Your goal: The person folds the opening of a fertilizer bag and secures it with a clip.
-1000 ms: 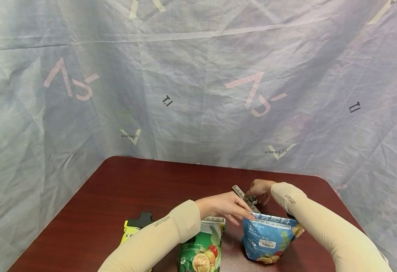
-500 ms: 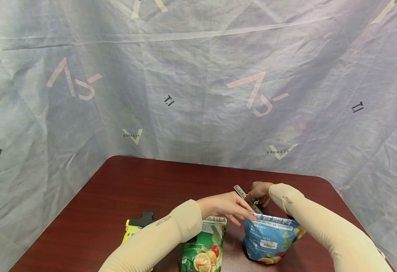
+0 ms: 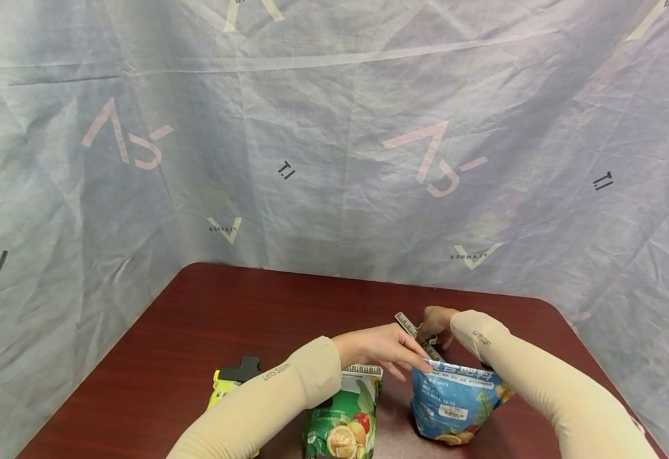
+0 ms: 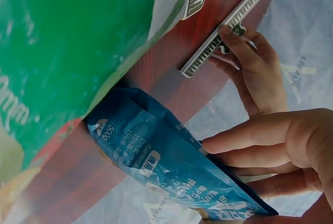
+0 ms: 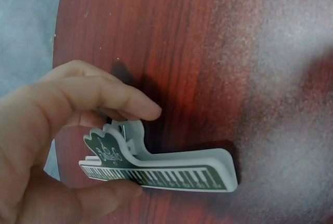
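Note:
My left hand (image 3: 388,347) pinches the top edge of a blue pouch (image 3: 453,403) printed with fruit, which stands upright at the right of the table. In the left wrist view, the fingers lie along the pouch's (image 4: 156,151) upper edge, and the thumb is partly out of frame. Behind the pouch, my right hand (image 3: 439,320) holds a long bag clip (image 5: 166,174) with a piano-key pattern. The thumb lies on the clip's front and the forefinger is bent over behind its handle, close above the table. The other right fingers are partly hidden.
Left of the blue pouch stands a green pouch (image 3: 340,422), with a piano-key clip (image 3: 363,370) on its top. Further left, a yellow pouch (image 3: 222,390) bears a black clip (image 3: 243,368), partly behind the left sleeve. A grey curtain (image 3: 334,159) hangs behind the table (image 3: 243,306).
The right hand has shifted slightly left against the clip. The left hand and the pouches hold their places, while the head view has turned a little.

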`<action>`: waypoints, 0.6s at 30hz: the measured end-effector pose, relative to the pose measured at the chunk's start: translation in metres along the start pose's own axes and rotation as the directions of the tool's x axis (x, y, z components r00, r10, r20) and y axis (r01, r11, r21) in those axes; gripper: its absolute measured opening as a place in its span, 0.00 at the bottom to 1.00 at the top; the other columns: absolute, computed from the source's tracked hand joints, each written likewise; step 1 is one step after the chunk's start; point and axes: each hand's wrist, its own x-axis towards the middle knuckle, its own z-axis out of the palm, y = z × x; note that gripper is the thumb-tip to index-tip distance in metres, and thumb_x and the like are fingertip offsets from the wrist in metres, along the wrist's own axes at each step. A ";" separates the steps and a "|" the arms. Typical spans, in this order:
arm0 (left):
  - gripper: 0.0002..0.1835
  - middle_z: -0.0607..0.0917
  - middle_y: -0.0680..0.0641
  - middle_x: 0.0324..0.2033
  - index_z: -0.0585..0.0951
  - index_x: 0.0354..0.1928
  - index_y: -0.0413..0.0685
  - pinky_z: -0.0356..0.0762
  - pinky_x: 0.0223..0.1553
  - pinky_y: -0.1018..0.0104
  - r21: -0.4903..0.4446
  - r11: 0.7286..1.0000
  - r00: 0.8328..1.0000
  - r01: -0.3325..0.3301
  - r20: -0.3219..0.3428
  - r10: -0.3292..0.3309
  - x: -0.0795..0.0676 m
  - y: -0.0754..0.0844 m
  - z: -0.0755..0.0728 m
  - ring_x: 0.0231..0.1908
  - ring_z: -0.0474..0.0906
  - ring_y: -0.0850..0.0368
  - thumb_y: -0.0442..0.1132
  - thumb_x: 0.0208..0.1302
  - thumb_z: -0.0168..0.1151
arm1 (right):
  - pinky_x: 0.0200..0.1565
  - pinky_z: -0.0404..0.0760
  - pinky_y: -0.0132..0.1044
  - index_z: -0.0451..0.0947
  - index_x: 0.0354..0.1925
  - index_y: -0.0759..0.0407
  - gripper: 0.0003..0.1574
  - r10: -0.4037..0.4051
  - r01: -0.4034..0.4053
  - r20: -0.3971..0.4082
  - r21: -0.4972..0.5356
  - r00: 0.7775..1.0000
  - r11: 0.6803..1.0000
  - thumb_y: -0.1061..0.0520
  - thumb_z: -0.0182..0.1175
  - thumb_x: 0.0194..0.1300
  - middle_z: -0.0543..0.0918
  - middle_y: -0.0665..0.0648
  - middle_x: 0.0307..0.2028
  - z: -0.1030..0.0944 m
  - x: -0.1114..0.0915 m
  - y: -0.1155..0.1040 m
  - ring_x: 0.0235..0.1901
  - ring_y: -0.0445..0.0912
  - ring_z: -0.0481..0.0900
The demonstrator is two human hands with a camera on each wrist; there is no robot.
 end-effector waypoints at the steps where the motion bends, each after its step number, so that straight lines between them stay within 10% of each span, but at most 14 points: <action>1: 0.12 0.83 0.51 0.41 0.83 0.45 0.41 0.79 0.37 0.55 -0.001 1.000 1.000 0.001 0.002 -0.001 0.000 0.000 0.000 0.43 0.79 0.53 0.36 0.59 0.62 | 0.29 0.81 0.47 0.78 0.32 0.65 0.11 -0.001 0.001 -0.005 -0.012 1.000 1.000 0.59 0.65 0.50 0.77 0.64 0.27 0.000 -0.002 -0.001 0.27 0.57 0.78; 18: 0.12 0.84 0.49 0.39 0.83 0.44 0.41 0.79 0.38 0.53 0.009 1.000 1.000 0.006 -0.015 -0.006 0.000 0.000 0.002 0.42 0.80 0.53 0.36 0.58 0.63 | 0.25 0.81 0.44 0.79 0.25 0.62 0.06 -0.046 0.042 -0.059 -0.076 0.997 0.996 0.64 0.67 0.44 0.76 0.57 0.24 0.001 0.001 0.000 0.22 0.52 0.79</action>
